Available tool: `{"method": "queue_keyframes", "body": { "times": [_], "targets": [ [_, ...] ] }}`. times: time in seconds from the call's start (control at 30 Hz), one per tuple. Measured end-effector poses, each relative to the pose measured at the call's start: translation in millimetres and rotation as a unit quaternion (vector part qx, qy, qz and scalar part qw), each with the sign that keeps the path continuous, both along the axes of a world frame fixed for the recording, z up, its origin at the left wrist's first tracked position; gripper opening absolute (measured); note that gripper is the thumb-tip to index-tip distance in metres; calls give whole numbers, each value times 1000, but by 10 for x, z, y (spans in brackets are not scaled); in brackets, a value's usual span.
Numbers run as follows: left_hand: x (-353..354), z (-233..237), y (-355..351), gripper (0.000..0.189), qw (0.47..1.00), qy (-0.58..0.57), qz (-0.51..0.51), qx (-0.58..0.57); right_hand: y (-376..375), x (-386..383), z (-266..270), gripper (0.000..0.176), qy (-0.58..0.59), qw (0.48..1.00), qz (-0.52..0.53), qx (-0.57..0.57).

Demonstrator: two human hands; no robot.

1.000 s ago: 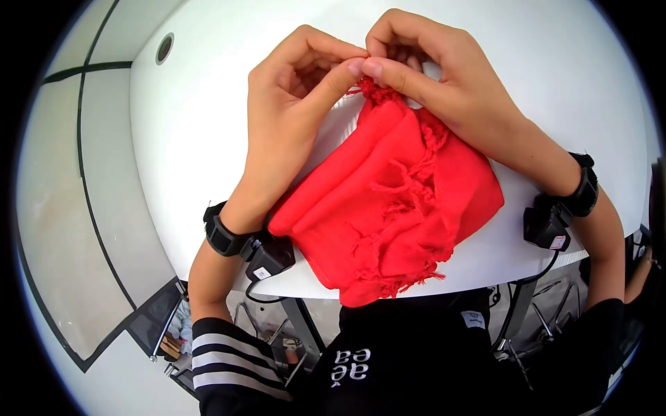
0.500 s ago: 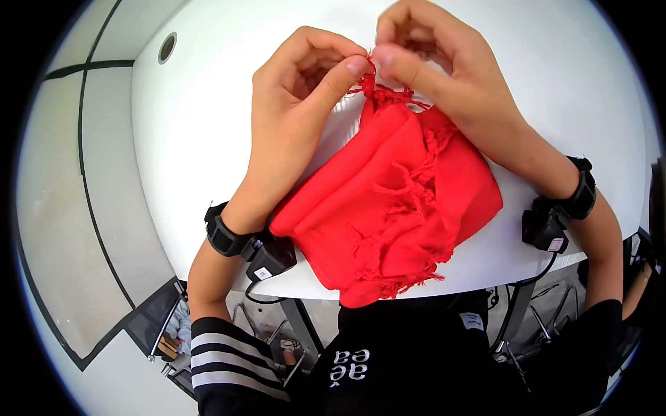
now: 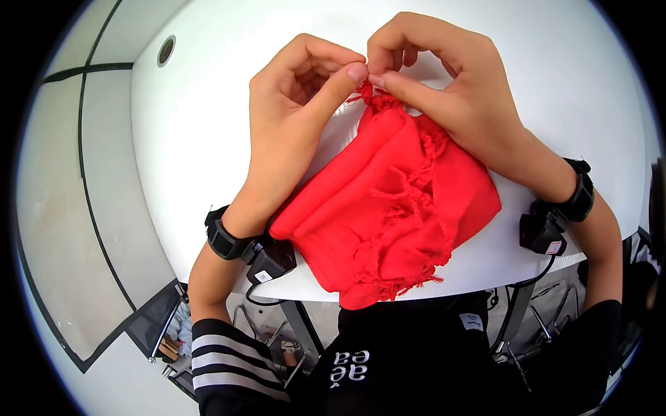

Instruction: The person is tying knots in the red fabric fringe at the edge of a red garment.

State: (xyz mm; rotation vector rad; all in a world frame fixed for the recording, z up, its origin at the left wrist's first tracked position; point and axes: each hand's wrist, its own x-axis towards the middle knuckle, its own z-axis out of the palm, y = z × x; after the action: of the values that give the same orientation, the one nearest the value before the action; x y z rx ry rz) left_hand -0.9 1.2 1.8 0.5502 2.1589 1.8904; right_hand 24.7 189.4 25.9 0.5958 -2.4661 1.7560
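A red scarf (image 3: pixel 347 187) with knotted tassels lies folded in a loose heap on the white table, its near end hanging over the front edge. My left hand (image 3: pixel 291 104) pinches the tip of a fringe tassel (image 3: pixel 368 92) at the scarf's far corner between thumb and index finger. Facing it, my right hand (image 3: pixel 461 87) has thumb and index finger closed on the same strands, fingertips almost touching the left ones. The very ends of the threads are hidden by the fingers. More tassels run down the scarf's right side.
The white table (image 3: pixel 208 125) has a round dark grommet (image 3: pixel 166 50) at the far left. Each wrist wears a black strap with a boxy device, the left device (image 3: pixel 272 261) and the right device (image 3: pixel 543 231), both trailing cables near the table edge.
My right hand has come down slightly, and its thumb and index finger have closed on the tassel beside my left fingertips. My left hand and the scarf have barely moved.
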Motion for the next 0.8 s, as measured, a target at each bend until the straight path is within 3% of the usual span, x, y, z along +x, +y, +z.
{"method": "queue_keyframes", "body": {
  "times": [0.1,0.8],
  "targets": [
    [0,-1,-3,13,1000,0,1,3,18,-82,-255,7,93,996,-5,10],
    [31,22,-5,8,1000,-7,6,-6,53,-53,-353,10,24,999,-17,-18]
  ]
}}
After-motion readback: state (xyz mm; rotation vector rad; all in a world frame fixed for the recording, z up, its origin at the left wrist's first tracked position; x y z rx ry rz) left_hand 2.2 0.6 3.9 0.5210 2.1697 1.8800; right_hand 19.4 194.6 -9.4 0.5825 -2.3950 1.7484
